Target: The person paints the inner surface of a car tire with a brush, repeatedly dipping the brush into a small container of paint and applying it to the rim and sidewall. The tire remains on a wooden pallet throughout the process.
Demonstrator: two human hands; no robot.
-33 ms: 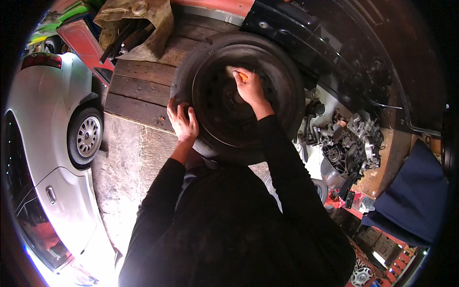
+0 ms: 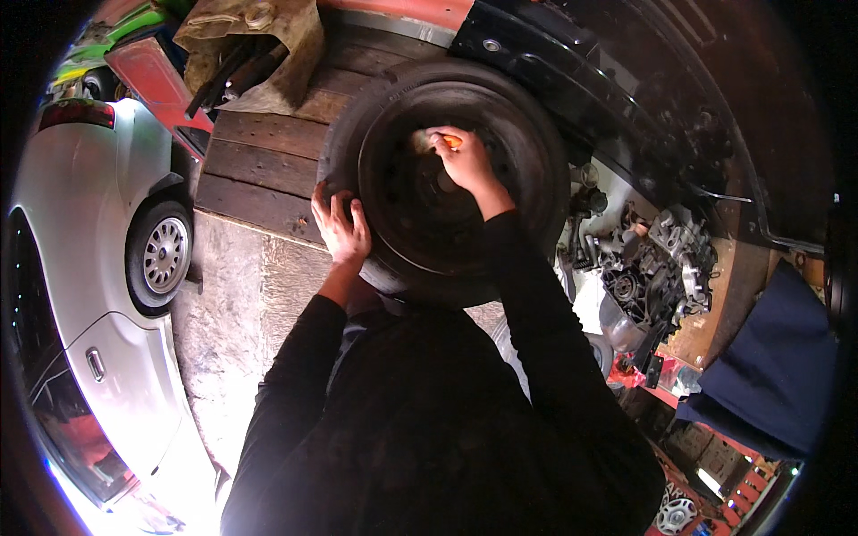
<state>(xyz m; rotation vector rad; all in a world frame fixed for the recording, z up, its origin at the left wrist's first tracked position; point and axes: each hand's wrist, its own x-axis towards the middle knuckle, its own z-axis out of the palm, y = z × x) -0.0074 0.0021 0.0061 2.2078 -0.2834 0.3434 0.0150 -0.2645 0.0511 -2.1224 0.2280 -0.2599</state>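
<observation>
A black car tyre (image 2: 538, 170) lies flat on a plank bench, with a dark steel wheel rim (image 2: 386, 210) inside it. My right hand (image 2: 466, 163) is over the upper part of the rim, closed round the orange handle of a small brush (image 2: 424, 140). Its pale, blurred bristles point left against the dark metal. On the tyre's left sidewall rests my left hand (image 2: 343, 228), its fingers spread and holding nothing else.
Left of the tyre run the wooden planks (image 2: 268, 165), with a tan bag (image 2: 295, 54) of dark tools behind. A black car panel (image 2: 617, 98) borders the far right. Metal engine parts (image 2: 657, 277) sit at right; a silver car (image 2: 89, 241) stands left.
My right hand has shifted slightly left over the rim, and more of the pale brush head shows. My left hand has stayed on the tyre.
</observation>
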